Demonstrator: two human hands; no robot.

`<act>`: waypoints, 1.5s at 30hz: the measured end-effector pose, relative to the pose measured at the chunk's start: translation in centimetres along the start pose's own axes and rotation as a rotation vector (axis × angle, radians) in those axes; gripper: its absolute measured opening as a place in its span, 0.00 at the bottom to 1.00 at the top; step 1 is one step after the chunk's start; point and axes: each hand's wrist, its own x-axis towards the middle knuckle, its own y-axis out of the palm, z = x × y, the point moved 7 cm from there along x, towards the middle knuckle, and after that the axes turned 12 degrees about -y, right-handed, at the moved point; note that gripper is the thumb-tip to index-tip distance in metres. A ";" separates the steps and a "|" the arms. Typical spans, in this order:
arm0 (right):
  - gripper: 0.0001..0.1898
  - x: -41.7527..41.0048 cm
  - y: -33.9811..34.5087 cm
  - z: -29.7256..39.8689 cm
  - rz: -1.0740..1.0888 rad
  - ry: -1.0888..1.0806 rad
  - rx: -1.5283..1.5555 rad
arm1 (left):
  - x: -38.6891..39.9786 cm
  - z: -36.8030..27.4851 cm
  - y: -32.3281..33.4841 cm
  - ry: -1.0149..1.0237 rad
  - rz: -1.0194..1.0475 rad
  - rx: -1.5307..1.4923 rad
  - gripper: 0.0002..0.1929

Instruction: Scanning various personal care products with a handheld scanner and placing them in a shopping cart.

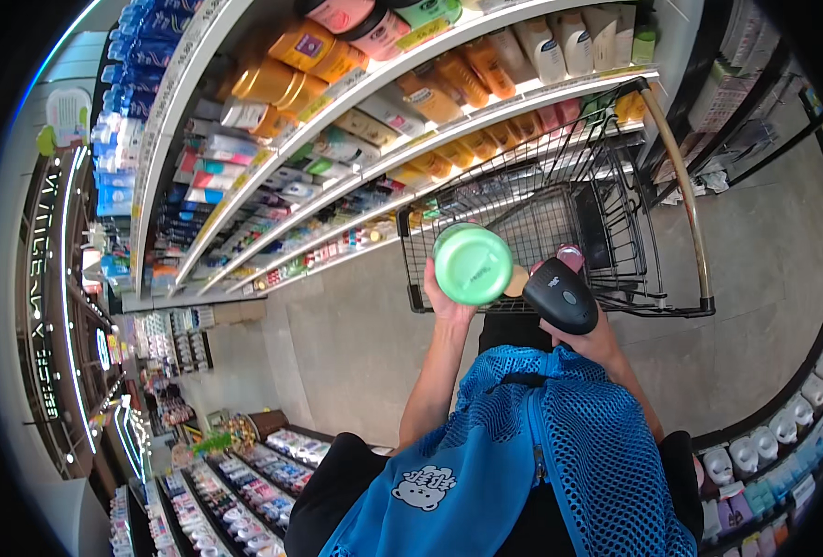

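My left hand (445,296) holds a round green tub or jar (473,264), with its flat end, which bears faint writing, facing up at me. In my right hand (578,338) is a black handheld barcode scanner (560,296), close to the right of the green container. A small tan round thing (516,281) shows between the container and the scanner. Just beyond the scanner a pink item (569,257) shows, partly hidden. Both hands are over the near side of a black wire shopping cart (544,216).
Long white shelves (356,163) with bottles, jars and tubes run along the far side of the cart. The cart's handle (683,188) is at its right end. More stocked shelves (223,487) stand at lower left, and mask-like items on a curved shelf (745,452) at lower right.
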 end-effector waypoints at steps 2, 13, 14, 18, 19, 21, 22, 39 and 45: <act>0.09 0.1 0.8 0.3 0.038 0.018 -0.027 | -0.4 0.0 -1.1 -0.037 0.017 -0.176 0.36; 0.30 -0.1 2.4 1.5 0.281 -0.281 -0.301 | -3.7 -0.2 3.9 -0.240 0.602 -0.756 0.26; 0.30 0.1 2.5 1.7 0.279 -0.281 -0.297 | -4.0 -0.5 4.7 -0.236 0.691 -0.747 0.25; 0.21 0.4 3.4 2.7 0.246 -0.119 -0.036 | -4.1 -0.7 6.9 -0.289 0.689 -0.738 0.25; 0.21 0.4 3.4 3.4 0.216 -0.167 -0.024 | -4.1 -0.7 7.3 -0.309 0.654 -0.835 0.27; 0.20 0.5 3.4 2.7 0.228 -0.169 -0.044 | -3.7 -0.8 7.6 -0.287 0.494 -0.822 0.31; 0.19 0.6 3.5 2.2 0.245 -0.169 -0.064 | -3.4 -0.7 7.6 -0.274 0.393 -0.818 0.33; 0.12 2.2 4.2 1.4 0.134 -0.256 -0.381 | -1.4 -0.3 2.4 -0.213 -0.115 -0.134 0.33; 0.16 2.1 4.7 0.3 0.169 -0.174 -0.481 | -2.3 -2.9 -0.4 -0.168 -0.487 0.176 0.31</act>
